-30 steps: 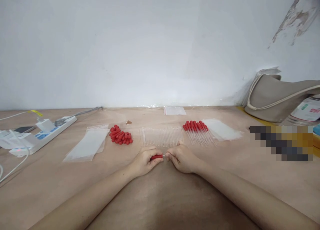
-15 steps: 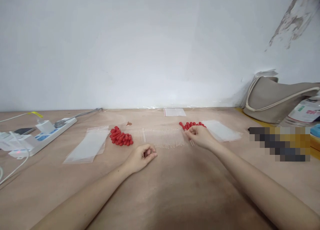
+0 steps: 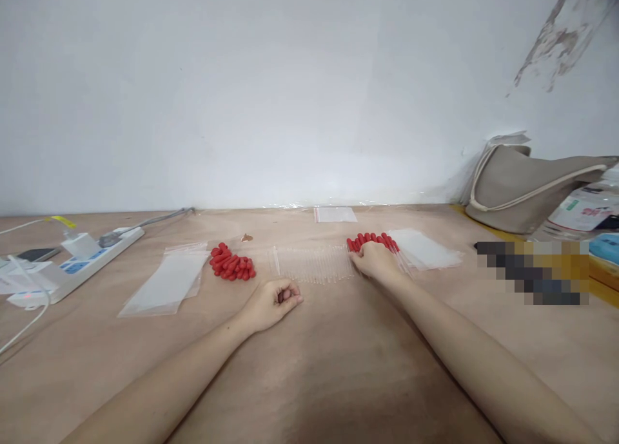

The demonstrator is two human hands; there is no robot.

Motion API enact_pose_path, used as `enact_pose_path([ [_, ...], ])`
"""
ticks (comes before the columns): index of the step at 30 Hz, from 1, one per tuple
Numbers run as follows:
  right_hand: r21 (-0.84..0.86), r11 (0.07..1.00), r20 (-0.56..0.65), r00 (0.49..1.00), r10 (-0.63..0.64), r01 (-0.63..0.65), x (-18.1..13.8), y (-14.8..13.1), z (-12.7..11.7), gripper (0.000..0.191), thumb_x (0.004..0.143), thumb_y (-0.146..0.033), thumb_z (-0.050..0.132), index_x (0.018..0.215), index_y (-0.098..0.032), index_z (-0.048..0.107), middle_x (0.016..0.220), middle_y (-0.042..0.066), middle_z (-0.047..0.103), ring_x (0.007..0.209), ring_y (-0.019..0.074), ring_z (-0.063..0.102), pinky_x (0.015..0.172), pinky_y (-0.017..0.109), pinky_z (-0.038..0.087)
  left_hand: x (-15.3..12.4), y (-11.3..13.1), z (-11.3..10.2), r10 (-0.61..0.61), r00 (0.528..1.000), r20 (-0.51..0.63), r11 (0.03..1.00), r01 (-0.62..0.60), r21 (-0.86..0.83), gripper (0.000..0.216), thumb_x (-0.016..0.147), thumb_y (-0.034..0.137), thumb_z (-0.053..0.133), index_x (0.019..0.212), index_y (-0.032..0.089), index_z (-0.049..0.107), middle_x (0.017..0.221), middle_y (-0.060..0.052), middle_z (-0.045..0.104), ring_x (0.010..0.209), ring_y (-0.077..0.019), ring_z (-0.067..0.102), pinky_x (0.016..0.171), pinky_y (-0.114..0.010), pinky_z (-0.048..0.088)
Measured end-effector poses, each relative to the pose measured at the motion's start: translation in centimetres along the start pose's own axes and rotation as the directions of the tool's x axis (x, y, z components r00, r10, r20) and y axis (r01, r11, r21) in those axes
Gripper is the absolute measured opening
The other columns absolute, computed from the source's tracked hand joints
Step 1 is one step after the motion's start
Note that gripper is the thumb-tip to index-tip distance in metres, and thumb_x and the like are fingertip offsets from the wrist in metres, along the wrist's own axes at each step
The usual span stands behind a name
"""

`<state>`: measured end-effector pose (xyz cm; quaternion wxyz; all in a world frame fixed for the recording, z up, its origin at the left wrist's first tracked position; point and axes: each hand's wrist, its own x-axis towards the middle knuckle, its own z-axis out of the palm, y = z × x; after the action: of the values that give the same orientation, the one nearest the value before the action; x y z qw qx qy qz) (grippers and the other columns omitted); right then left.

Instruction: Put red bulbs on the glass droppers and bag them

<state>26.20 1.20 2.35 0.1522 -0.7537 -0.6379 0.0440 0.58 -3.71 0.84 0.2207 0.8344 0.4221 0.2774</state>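
Observation:
My left hand (image 3: pixel 273 303) rests on the table with its fingers curled in, and nothing shows in them. Before it lies a row of thin clear tubes (image 3: pixel 314 263), side by side. A heap of red rubber bulbs (image 3: pixel 233 263) sits to the left of the tubes. On the right, my right hand (image 3: pixel 376 261) is closed, its fingertips pinched at the left end of a row of droppers (image 3: pixel 370 239) with red bulbs and clear stems. The fingers seem to grip the leftmost dropper; its stem is mostly hidden by the hand.
Clear plastic bags (image 3: pixel 167 279) lie at the left, more bags (image 3: pixel 425 249) at the right, and a small zip bag (image 3: pixel 335 214) near the wall. A power strip (image 3: pixel 91 260) with chargers stands far left. A grey-beige bag (image 3: pixel 527 189) and a plastic bottle (image 3: pixel 580 209) are far right.
My right hand has lowered slightly to the left with a dropper, onto the row's left end; more red bulbs now show behind it. My left hand has stayed in place.

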Motion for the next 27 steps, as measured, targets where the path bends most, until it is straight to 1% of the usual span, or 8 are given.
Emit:
enact_pose_path([
  [5,0.032,0.999,-0.017,0.999,-0.03,0.03,-0.4,-0.3,-0.2,0.032,0.075,-0.043,0.045,0.07,-0.019,0.064,0.079,0.01,0.064,0.079,0.025,0.059,0.061,0.032,0.039,0.0,-0.1,0.2,-0.007,1.0,0.006,1.0,0.008,-0.022,0.017,0.075,0.029,0.053,0.065,0.015,0.053,0.054,0.005,0.04,0.048,-0.0065,0.036,0.045,-0.017,0.029],
  [12,0.05,0.999,0.098,0.995,0.015,-0.02,-0.3,-1.2,-0.2,0.025,0.07,-0.039,0.052,0.074,-0.018,0.064,0.08,0.012,0.064,0.079,0.0256,0.059,0.062,0.033,0.041,-0.1,-0.1,0.2,0.007,0.999,-0.041,1.0,-0.008,-0.009,0.021,0.072,0.028,0.054,0.061,0.016,0.04,0.053,0.006,0.037,0.047,-0.0062,0.033,0.044,-0.017,0.028],
  [15,0.075,0.996,0.119,0.992,0.042,-0.051,-0.1,-1.4,-0.1,0.023,0.068,-0.037,0.053,0.072,-0.017,0.063,0.078,0.013,0.064,0.08,0.0266,0.059,0.063,0.033,0.041,-0.1,0.1,0.4,0.01,1.0,-0.025,1.0,-0.01,-0.007,0.018,0.073,0.028,0.053,0.064,0.016,0.043,0.055,0.006,0.039,0.047,-0.0062,0.035,0.044,-0.017,0.028],
  [19,0.112,0.991,0.134,0.989,0.056,-0.072,0.1,-1.4,0.0,0.018,0.066,-0.032,0.052,0.066,-0.017,0.061,0.072,0.011,0.063,0.071,0.0251,0.06,0.058,0.031,0.04,-0.1,0.2,0.5,0.028,0.999,-0.022,0.999,-0.027,0.036,0.012,0.077,0.028,0.05,0.073,0.016,0.05,0.056,0.005,0.043,0.047,-0.0069,0.038,0.045,-0.018,0.03],
  [22,0.149,0.986,0.136,0.989,0.056,-0.077,0.2,-1.2,0.0,0.018,0.066,-0.03,0.049,0.061,-0.016,0.058,0.064,0.01,0.062,0.062,0.0223,0.059,0.053,0.029,0.038,0.3,0.2,-1.1,0.086,0.984,-0.155,0.978,-0.053,0.201,0.014,0.078,0.028,0.048,0.071,0.017,0.052,0.062,0.001,0.05,0.055,-0.0103,0.045,0.053,-0.021,0.035],
  [25,0.204,0.978,0.123,0.992,0.02,-0.045,0.2,-1.2,-0.2,0.025,0.071,-0.034,0.044,0.054,-0.017,0.053,0.057,0.008,0.059,0.055,0.0187,0.056,0.049,0.026,0.036,1.1,-0.2,-4.7,0.112,0.957,-0.267,0.905,0.013,0.425,0.017,0.076,0.031,0.05,0.066,0.017,0.052,0.067,-0.002,0.054,0.068,-0.0162,0.049,0.064,-0.027,0.036],
  [26,0.22,0.975,0.112,0.994,0.003,-0.028,0.1,-1.3,-0.3,0.028,0.073,-0.035,0.041,0.053,-0.017,0.052,0.056,0.007,0.058,0.055,0.0176,0.056,0.05,0.025,0.036,1.3,-0.5,-6.0,0.1,0.962,-0.256,0.876,0.037,0.481,0.016,0.074,0.032,0.053,0.068,0.017,0.053,0.07,-0.003,0.055,0.072,-0.018,0.05,0.067,-0.028,0.036],
  [27,0.239,0.971,0.09,0.996,-0.012,-0.01,-0.1,-1.3,-0.4,0.03,0.074,-0.036,0.039,0.053,-0.017,0.051,0.057,0.006,0.058,0.056,0.0168,0.056,0.051,0.025,0.036,1.5,-0.8,-7.3,0.095,0.975,-0.203,0.851,0.026,0.525,0.016,0.071,0.034,0.056,0.07,0.018,0.054,0.074,-0.003,0.056,0.075,-0.0194,0.05,0.069,-0.029,0.036],
])
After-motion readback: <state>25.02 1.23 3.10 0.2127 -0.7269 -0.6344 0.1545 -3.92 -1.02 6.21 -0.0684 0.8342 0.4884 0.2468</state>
